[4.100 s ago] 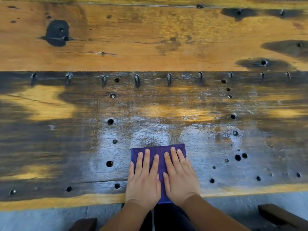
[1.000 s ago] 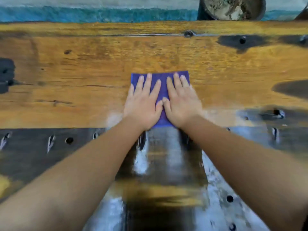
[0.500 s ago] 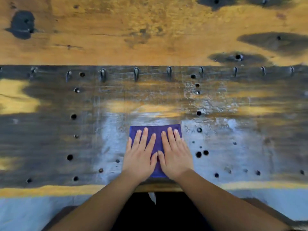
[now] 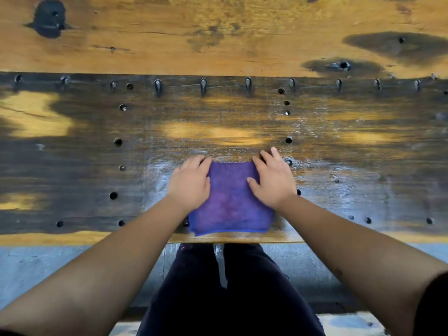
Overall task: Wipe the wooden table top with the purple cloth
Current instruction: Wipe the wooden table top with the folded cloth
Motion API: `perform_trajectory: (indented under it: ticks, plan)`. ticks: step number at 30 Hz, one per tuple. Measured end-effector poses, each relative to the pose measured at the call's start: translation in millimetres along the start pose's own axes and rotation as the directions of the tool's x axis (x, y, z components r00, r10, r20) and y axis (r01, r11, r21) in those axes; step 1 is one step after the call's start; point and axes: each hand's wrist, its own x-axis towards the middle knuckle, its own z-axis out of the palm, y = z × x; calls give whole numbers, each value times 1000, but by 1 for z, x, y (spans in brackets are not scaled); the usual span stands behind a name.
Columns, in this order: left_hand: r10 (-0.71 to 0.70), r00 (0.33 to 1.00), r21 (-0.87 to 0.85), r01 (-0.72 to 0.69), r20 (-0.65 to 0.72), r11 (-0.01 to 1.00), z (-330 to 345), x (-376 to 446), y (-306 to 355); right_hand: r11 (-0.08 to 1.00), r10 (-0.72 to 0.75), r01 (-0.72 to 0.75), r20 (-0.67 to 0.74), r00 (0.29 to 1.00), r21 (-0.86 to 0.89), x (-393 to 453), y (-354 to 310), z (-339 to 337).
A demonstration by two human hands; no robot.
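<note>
The purple cloth [image 4: 230, 200] lies folded on the near part of the wooden table top [image 4: 218, 44], close to the front edge. My left hand [image 4: 190, 181] grips the cloth's far left corner, fingers curled over its edge. At the far right corner my right hand [image 4: 272, 177] holds the cloth the same way, thumb on top. The middle of the cloth shows between the hands. The dark wood around the cloth shines wet.
A row of metal pegs [image 4: 203, 84] crosses the table where dark wood meets the orange plank. Several round holes [image 4: 118, 142] dot the dark wood. Below the front edge are my dark trousers [image 4: 228, 287] and the grey floor [image 4: 48, 263].
The cloth went out to the far orange plank and came back to the near edge. My hands, flat on top before, have moved apart to its far corners and taken hold.
</note>
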Motion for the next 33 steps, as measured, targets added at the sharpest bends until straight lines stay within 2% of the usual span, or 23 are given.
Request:
perform_trajectory:
  ticks: [3,5,8,12,14,17,20,22,24,27,28,30,31,32,33]
  plan:
    - [2,998,86,-7,64,996,-8,11,-7,999,-39,39,16,999,-10,5,3,-3]
    - [4,990,80,-15,139,997,-14,18,-9,999,-43,42,36,998,16,8,3,-5]
    - [39,973,-94,-18,228,995,-24,24,-11,995,-20,13,78,997,96,14,6,-14]
    - [38,974,-281,27,225,959,-50,26,-14,959,-65,13,177,982,282,17,13,-44]
    - [0,983,-332,62,182,941,-71,26,-16,943,-78,36,118,990,330,18,16,-70]
    - [-8,999,-401,27,48,916,-103,26,-15,940,-127,133,-42,991,315,16,18,-109]
    - [60,994,-340,-90,-96,936,-128,14,-8,946,-187,229,-192,963,229,10,13,-139]
    - [134,966,-278,-194,-222,941,-129,1,-5,948,-216,268,-272,938,172,0,11,-144]
    - [178,932,-205,-250,-316,946,-115,-14,-3,959,-211,254,-288,934,123,-11,12,-133]
    - [247,895,-134,-314,-371,940,-74,-38,4,970,-213,229,-184,960,74,-33,11,-93]
    - [282,903,-108,-331,-324,937,-54,-45,4,970,-227,235,-127,966,58,-42,11,-76]
    - [298,954,-54,-298,-9,953,-15,-59,4,971,-239,239,15,971,6,-64,9,-45]
    - [250,955,-18,-251,157,968,2,-70,1,971,-236,239,75,969,-28,-75,9,-30]
    - [188,949,2,-194,253,981,16,-80,-2,971,-225,232,115,968,-54,-83,10,-18]
    - [145,952,6,-152,271,988,25,-88,-4,976,-197,208,136,971,-69,-89,10,-9]
